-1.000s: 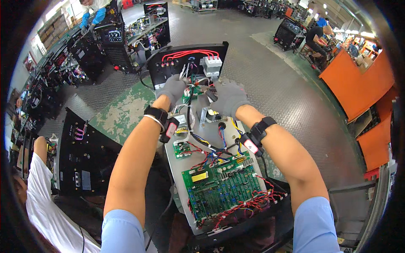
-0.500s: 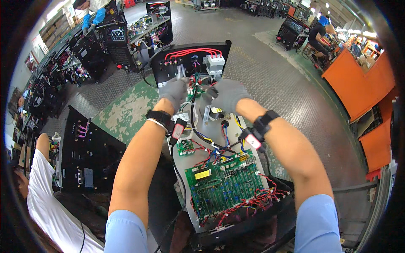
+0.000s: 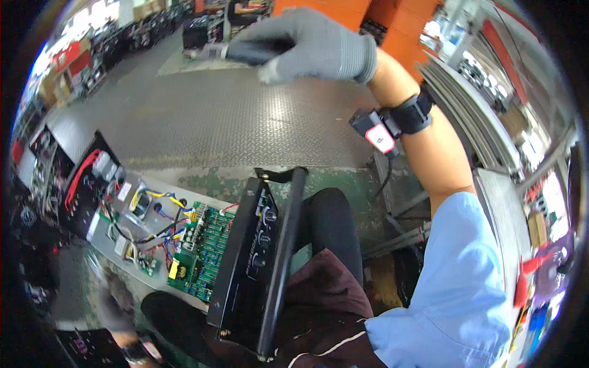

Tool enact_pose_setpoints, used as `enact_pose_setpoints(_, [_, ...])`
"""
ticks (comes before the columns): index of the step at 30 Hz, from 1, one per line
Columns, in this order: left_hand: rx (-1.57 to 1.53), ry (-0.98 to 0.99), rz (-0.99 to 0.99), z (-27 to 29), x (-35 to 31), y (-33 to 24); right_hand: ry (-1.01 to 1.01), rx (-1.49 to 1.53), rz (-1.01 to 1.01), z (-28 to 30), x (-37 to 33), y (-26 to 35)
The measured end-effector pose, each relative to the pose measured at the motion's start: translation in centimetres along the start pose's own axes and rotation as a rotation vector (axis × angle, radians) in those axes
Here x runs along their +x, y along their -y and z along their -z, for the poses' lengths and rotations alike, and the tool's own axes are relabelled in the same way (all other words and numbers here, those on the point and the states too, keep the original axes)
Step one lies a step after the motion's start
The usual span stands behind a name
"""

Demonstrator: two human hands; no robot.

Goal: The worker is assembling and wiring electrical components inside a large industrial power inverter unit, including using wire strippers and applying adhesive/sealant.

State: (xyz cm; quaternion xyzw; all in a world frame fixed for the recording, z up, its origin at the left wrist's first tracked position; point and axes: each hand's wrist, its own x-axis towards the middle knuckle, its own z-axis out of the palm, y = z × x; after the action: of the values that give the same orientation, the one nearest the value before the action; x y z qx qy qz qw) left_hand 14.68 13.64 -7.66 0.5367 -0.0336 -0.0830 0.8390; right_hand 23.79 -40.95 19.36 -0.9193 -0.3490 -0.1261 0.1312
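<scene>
Open chassis (image 3: 161, 277) lies before the person's legs (image 3: 334, 218), circuit board (image 3: 199, 251) facing up
Right hand (image 3: 310, 49), raised well apart from it, pinches a blurred dark tool (image 3: 259, 51) between thumb and fingers; left hand (image 3: 113, 303), blurred, is just beside the chassis, its grip impossible to tell

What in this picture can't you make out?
All in the head view:
Left hand: blurred; its grip is unclear.
Dark tool in the right hand: blurred; exact kind unclear.
Green circuit board: right side hidden behind the black front panel.
Dark panel, lower left: cut off by the lower edge.
</scene>
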Motion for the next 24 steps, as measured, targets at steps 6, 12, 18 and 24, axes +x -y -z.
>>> enact_pose_setpoints(6, [-0.002,-0.25,0.11,-6.8,-7.4,1.3,-0.13,0.006,-0.295,8.8,-7.0,5.7])
enact_pose_setpoints(12, [0.095,0.113,0.264,-13.1,-6.3,6.9,-0.174,-0.161,-0.332,11.4,-17.6,10.1])
enact_pose_setpoints(18, [0.372,0.714,0.572,-15.1,-10.6,8.6,0.073,-0.508,-0.666,11.9,-30.7,16.8])
enact_pose_setpoints(24, [0.192,0.971,0.894,-21.9,-12.5,10.9,0.1,-0.377,-1.385,11.3,-45.8,29.2])
